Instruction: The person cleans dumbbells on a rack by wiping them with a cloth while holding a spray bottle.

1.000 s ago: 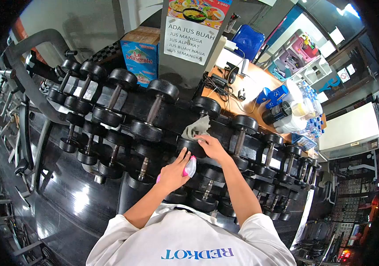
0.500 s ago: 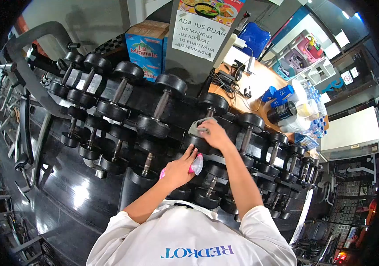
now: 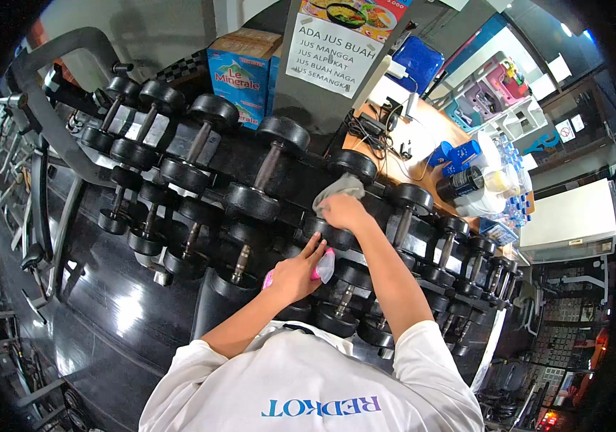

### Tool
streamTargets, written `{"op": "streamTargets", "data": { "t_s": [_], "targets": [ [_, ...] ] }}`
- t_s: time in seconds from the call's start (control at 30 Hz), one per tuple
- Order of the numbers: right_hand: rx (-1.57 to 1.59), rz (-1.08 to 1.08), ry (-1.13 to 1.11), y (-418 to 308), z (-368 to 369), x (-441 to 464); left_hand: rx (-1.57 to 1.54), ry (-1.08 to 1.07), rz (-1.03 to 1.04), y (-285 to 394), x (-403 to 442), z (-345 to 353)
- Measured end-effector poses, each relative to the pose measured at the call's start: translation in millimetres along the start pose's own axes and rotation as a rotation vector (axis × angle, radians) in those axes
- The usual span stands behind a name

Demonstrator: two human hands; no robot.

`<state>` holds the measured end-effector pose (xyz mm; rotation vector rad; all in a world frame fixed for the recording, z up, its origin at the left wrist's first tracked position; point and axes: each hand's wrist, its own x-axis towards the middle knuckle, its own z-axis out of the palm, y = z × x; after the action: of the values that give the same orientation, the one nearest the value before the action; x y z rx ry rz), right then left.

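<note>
A grey cloth (image 3: 337, 189) lies over the handle of a black dumbbell (image 3: 352, 165) on the upper rack row. My right hand (image 3: 342, 212) is closed on this cloth, its fingers bunched against it. Just below and to the left, my left hand (image 3: 296, 277) holds a pink and clear item (image 3: 324, 266), partly hidden by the palm. Its fingertips reach the near head of the same dumbbell (image 3: 327, 232).
More dumbbells (image 3: 273, 167) stand in two rows on both sides. Behind them are a blue water carton (image 3: 237, 79), a pillar with a paper sign (image 3: 329, 54) and a wooden desk (image 3: 423, 133) with cables, blue cups and bottles. Gym machines (image 3: 70, 101) stand at the left.
The view has shifted, so the rack and sign sit farther right. My right hand has moved along the dumbbell with the cloth, which is now spread higher. My left hand keeps the pink item.
</note>
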<state>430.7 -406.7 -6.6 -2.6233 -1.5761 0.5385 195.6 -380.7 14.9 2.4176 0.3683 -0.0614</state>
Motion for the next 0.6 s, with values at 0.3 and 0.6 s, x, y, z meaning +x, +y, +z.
{"op": "streamTargets", "data": {
  "t_s": [0.3,0.6],
  "targets": [
    [1.094,0.268,0.285,36.6,28.8,-64.7,-0.030,-0.007,0.033,-7.4,-0.1,2.7],
    [0.545,-0.027,0.567,-2.9,48.3,-149.9,-0.019,-0.012,0.072,-14.5,0.6,1.7]
  ]
}}
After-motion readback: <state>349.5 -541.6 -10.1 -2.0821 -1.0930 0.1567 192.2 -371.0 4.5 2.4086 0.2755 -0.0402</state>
